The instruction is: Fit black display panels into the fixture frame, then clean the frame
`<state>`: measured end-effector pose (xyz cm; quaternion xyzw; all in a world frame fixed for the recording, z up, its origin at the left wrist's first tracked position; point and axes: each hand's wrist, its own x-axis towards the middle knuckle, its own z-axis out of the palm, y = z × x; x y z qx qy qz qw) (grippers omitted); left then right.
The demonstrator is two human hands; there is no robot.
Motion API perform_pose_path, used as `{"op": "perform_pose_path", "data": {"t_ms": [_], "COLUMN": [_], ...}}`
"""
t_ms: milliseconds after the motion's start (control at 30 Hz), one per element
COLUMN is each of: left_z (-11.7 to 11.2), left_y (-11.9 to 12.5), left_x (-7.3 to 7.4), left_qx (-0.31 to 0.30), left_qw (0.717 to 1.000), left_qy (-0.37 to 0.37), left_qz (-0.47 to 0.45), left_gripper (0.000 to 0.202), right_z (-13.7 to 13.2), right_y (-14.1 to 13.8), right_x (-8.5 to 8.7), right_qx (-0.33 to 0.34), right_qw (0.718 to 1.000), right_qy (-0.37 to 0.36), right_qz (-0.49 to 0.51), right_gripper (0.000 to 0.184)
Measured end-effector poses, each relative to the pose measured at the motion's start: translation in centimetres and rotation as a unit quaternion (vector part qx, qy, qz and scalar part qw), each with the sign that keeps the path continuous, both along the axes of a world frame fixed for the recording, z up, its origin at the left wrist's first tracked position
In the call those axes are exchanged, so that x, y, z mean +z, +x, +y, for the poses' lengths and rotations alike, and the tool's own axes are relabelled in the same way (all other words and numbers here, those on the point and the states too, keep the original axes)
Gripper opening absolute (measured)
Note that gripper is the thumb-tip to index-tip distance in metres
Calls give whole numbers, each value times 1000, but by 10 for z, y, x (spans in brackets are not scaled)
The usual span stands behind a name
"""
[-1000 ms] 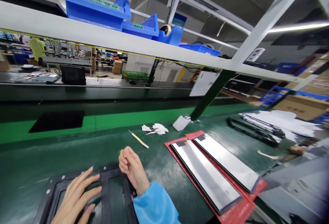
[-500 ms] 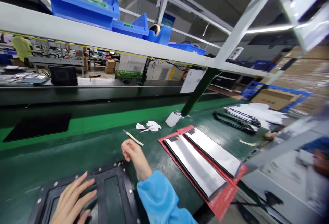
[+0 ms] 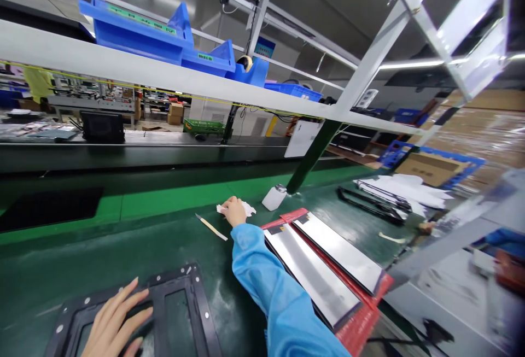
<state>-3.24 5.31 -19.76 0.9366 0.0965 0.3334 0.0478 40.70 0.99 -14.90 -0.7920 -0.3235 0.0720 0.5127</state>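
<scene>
- While the left hand (image 3: 117, 321) lies flat, fingers spread, on the black rectangular metal frame (image 3: 200, 313), the blue-sleeved right arm stretches far ahead of it.
- Right of that arm, two long silver panels (image 3: 315, 275) lie side by side on a red tray (image 3: 356, 329).
- Just left of the right hand (image 3: 234, 210) lies a thin pale stick (image 3: 211, 227).
- The right hand rests on crumpled white paper scraps (image 3: 248, 208); its fingers are hidden, so whether they grip cannot be told.
- Just right of it stands a small white plastic bottle (image 3: 273, 198).
</scene>
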Motion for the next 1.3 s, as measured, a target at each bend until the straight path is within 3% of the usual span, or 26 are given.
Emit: {"op": "perform_pose_path", "data": {"t_ms": [100, 200, 267, 367, 433, 567, 633, 700, 833, 933, 1000, 1100, 1167, 1300], "left_z": [3, 2, -1, -4, -3, 4, 7, 9, 10, 11, 11, 13, 14, 13], "left_y": [-1, -1, 0, 5, 11, 24, 29, 31, 31, 31, 31, 31, 30, 28], "left_x": [6, 12, 18, 33, 45, 63, 66, 66, 63, 61, 60, 57, 55, 55], "left_qx": [2, -16, -22, -1, 25, 18, -2, -10, -14, -14, -10, -2, 3, 14], "left_qw": [1000, 1000, 999, 980, 942, 815, 778, 766, 743, 726, 719, 719, 725, 752], "left_qy": [21, 21, -32, -198, -331, -569, -617, -630, -655, -672, -679, -678, -670, -640], "left_qz": [6, -10, -12, -5, -45, -112, -121, -128, -139, -146, -150, -155, -158, -156], "left_gripper": [41, 42, 42, 38, 32, 34, 34, 34, 36, 35, 35, 33, 32, 30], "right_z": [1, -6, -12, -19, -21, -18, -16, -15, -14, -18, -23, -34, -39, -39], "right_y": [-13, -51, -91, -157, -194, -239, -250, -256, -261, -263, -265, -267, -269, -269], "right_x": [8, 11, 8, 1, -2, -4, -5, -7, -10, -10, -7, 2, 7, 10], "right_qx": [39, 120, 184, 254, 284, 319, 329, 335, 332, 292, 245, 212, 236, 307], "right_qw": [997, 981, 957, 911, 880, 834, 821, 815, 822, 848, 895, 949, 950, 936], "right_qy": [36, 82, 115, 153, 167, 180, 182, 180, 173, 191, 218, 223, 201, 165], "right_qz": [52, 129, 192, 288, 342, 412, 430, 438, 429, 398, 304, 64, -33, -52], "right_gripper": [19, 25, 33, 44, 44, 38, 36, 34, 35, 33, 31, 14, 13, 15]}}
